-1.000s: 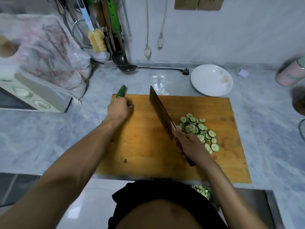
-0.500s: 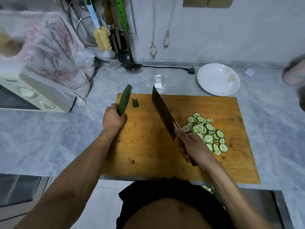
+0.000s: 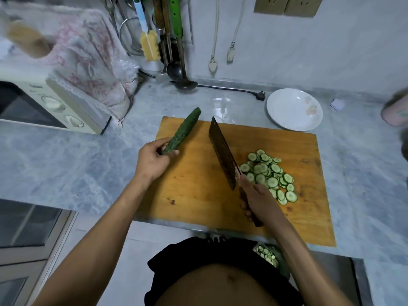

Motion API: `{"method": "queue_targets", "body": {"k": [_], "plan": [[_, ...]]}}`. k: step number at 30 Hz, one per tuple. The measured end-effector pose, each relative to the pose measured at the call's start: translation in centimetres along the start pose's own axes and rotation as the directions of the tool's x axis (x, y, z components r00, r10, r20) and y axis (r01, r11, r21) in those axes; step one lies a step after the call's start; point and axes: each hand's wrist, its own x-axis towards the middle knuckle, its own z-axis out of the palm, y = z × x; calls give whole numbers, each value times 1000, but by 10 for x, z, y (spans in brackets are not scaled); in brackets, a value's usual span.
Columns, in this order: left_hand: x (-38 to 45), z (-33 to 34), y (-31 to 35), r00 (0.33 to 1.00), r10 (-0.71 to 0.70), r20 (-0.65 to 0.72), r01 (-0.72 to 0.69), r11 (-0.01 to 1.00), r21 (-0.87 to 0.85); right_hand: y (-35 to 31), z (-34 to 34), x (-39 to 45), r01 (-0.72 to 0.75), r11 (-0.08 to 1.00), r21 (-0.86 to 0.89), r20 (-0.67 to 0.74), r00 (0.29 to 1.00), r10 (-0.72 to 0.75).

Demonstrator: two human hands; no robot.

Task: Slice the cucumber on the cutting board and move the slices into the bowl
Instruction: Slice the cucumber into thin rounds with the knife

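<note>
While the left hand (image 3: 153,161) curls its fingers and thumb round the near end of the cucumber (image 3: 182,131), the rest of the vegetable slants up and away past the fingertips, its far tip reaching over the back-left corner of the cutting board (image 3: 198,195); the right hand (image 3: 257,198) is wrapped round the handle of a cleaver (image 3: 221,151), whose broad dark blade stretches forward from the knuckles with its edge turned down toward the wood, though whether the edge touches the board cannot be told; just beyond the right fingers, on the side away from the left hand, lies a heap of cucumber slices (image 3: 269,175), thin green-rimmed rounds overlapping one another on the board; well past that heap, off the board's far corner, a white bowl (image 3: 284,115) sits on the grey marble counter (image 3: 66,168); further away from the left fingers, on that hand's outer side, stands a cream microwave (image 3: 55,107) draped with a floral cloth (image 3: 88,58); ahead of both hands, utensils (image 3: 167,40) hang against the wall; below the right forearm, beside the person's dark shorts, more slices (image 3: 266,256) show in some container that is mostly hidden.
</note>
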Motion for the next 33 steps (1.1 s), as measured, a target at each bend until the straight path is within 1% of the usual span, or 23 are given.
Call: {"method": "queue_targets", "body": {"k": [1, 2, 3, 4, 5, 6, 7, 8, 11, 13, 14, 17, 21, 22, 25, 27, 29, 30, 31, 32, 33], "plan": [[-3, 3, 5, 996, -85, -31, 81, 991, -108, 1, -2, -3, -7, 1000, -2, -5, 1000, 7], [-4, 5, 12, 978, -196, -69, 172, 951, -258, 2, -4, -6, -9, 1000, -3, -4, 1000, 9], [-3, 6, 16, 941, -323, -100, 252, 868, -427, 4, -7, -10, -7, 1000, -3, -4, 1000, 7], [-1, 6, 18, 882, -459, -104, 318, 745, -586, 6, -9, -12, -4, 1000, -2, -7, 1000, 4], [0, 5, 18, 817, -574, -58, 361, 586, -725, 8, -12, -15, -2, 1000, 3, -11, 1000, 2], [1, 4, 17, 764, -644, 26, 383, 420, -823, 11, -13, -18, -1, 1000, 12, -10, 1000, 1], [1, 4, 13, 732, -673, 106, 384, 279, -880, 13, -14, -20, -3, 1000, 24, -2, 1000, 3], [-2, 5, 11, 718, -677, 159, 377, 187, -907, 14, -15, -23, -5, 999, 33, 8, 1000, 5], [-19, 12, 7, 692, -689, 217, 362, 71, -929, 16, -14, -28, 3, 999, 46, 4, 1000, -3], [-30, 18, -1, 656, -715, 240, 330, -15, -944, 17, -13, -30, 8, 999, 47, -10, 1000, -8], [-35, 19, -3, 637, -730, 247, 314, -46, -948, 18, -12, -31, 10, 999, 42, -10, 1000, -9], [-39, 26, -8, 589, -773, 234, 258, -95, -962, 21, -10, -31, 10, 999, 44, 2, 1000, -10], [-44, 30, -5, 597, -772, 218, 268, -64, -961, 25, -7, -28, -8, 999, 42, 1, 1000, 8], [-45, 30, -6, 594, -777, 210, 300, -29, -954, 25, -7, -27, -13, 999, 37, 0, 1000, 13], [-51, 24, -15, 582, -793, 181, 460, 137, -877, 28, -9, -24, -17, 1000, 0, -5, 1000, 17], [-54, 20, -27, 559, -810, 176, 573, 224, -788, 28, -11, -22, -10, 1000, -25, -7, 1000, 10], [-61, 16, -29, 533, -823, 198, 711, 308, -632, 28, -14, -20, 14, 999, -46, -3, 1000, -14], [-64, 15, -29, 543, -816, 199, 756, 371, -540, 27, -15, -19, 29, 998, -60, -2, 1000, -29], [-67, 15, -26, 596, -788, 155, 749, 477, -459, 27, -16, -19, 42, 996, -76, 0, 999, -42], [-68, 17, -21, 696, -715, 72, 684, 628, -371, 27, -16, -18, 49, 995, -91, 0, 999, -50], [-68, 20, -18, 820, -572, -23, 550, 798, -246, 26, -16, -17, 51, 993, -103, -2, 999, -51]]}}
